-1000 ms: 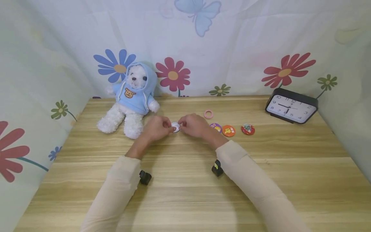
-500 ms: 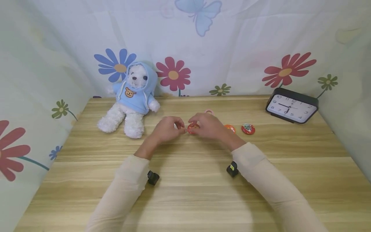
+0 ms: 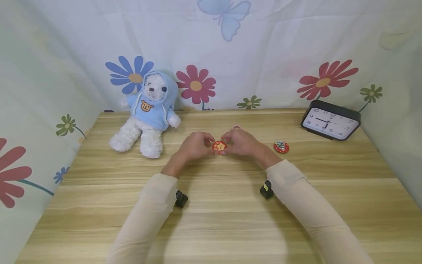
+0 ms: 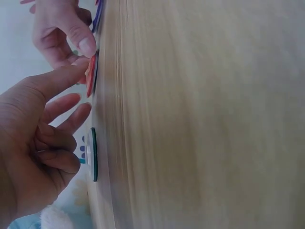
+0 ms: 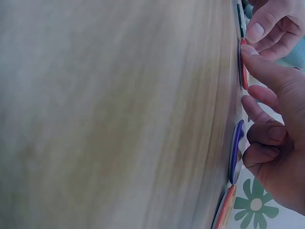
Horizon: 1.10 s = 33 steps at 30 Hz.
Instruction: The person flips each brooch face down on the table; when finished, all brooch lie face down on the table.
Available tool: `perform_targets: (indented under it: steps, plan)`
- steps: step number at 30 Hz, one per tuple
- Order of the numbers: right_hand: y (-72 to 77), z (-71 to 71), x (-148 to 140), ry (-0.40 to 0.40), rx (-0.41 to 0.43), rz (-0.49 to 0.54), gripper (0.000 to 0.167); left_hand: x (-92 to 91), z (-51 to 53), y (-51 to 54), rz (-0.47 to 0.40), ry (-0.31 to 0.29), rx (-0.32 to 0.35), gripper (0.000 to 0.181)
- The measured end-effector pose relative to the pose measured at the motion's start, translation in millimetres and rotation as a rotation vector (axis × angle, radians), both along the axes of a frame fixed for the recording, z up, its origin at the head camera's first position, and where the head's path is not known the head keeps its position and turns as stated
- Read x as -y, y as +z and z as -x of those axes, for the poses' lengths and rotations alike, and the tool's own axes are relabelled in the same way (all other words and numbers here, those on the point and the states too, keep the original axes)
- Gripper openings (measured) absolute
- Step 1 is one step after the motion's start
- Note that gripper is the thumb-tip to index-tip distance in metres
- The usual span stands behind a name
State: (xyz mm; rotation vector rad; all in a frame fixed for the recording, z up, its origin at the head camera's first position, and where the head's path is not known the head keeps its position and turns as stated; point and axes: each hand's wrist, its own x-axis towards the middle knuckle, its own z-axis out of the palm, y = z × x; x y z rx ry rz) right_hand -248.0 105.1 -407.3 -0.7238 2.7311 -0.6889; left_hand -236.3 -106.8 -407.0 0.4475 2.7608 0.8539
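Observation:
A round red badge [image 3: 219, 146] with a yellow figure lies on the table between the hands. My left hand [image 3: 197, 146] holds its left edge, and my right hand [image 3: 243, 143] holds its right edge. In the left wrist view the left thumb touches the red badge [image 4: 91, 78]; in the right wrist view the right thumb rests on the red badge [image 5: 244, 64]. A pale badge with a teal rim [image 4: 93, 155] lies beside the left hand's curled fingers. Beside the right hand lie a purple-rimmed badge [image 5: 237, 152] and an orange badge [image 5: 225, 207], both hidden in the head view.
A red badge with a green tree [image 3: 281, 147] lies to the right. Behind the right hand a pink ring [image 3: 236, 127] shows partly. A white plush toy in a blue hoodie [image 3: 151, 113] sits back left, and a black-framed clock [image 3: 331, 121] stands back right.
Both hands have moved right from the pale badge to the red one. The left hand has closed in on its edge, and the right arm now covers the purple and orange badges.

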Motion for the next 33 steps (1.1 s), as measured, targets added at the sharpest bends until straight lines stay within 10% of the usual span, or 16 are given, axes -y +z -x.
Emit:
perform_targets:
  steps: [33]
  plan:
    - [-3.1, 1.7, 2.4, -0.03, 0.013, 0.003, 0.046, -9.1, 5.4, -3.8, -0.012, 0.004, 0.035, 0.042]
